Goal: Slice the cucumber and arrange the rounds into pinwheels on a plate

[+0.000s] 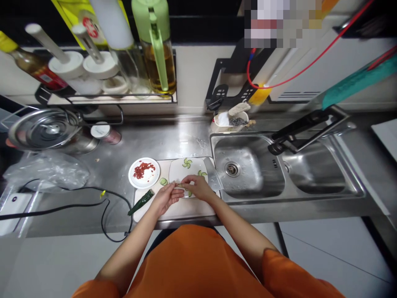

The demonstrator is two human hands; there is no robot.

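Note:
Over a white plate [176, 165], my left hand [166, 199] and my right hand [197, 187] meet at the fingertips. Both pinch a small, thin greenish piece, which looks like a cucumber slice [179, 185]; the fingers partly hide it. The other fingers of my left hand are loosely stretched out. On the plate lie fans of cucumber slices [186, 163]. The plate rests on a pale cutting board [186, 212]. A few cut slices [163, 181] and a dark green cucumber piece [142, 203] lie left of it. A broad knife blade [213, 171] lies to the right.
A small white plate [131, 174] holds chopped red pieces. The double sink [251, 165] with its black faucet [294, 132] is at right. Far left are a lidded pot [46, 128], a plastic bag [46, 169] and a black cable [105, 192]. Bottles stand on a rack [124, 98] above.

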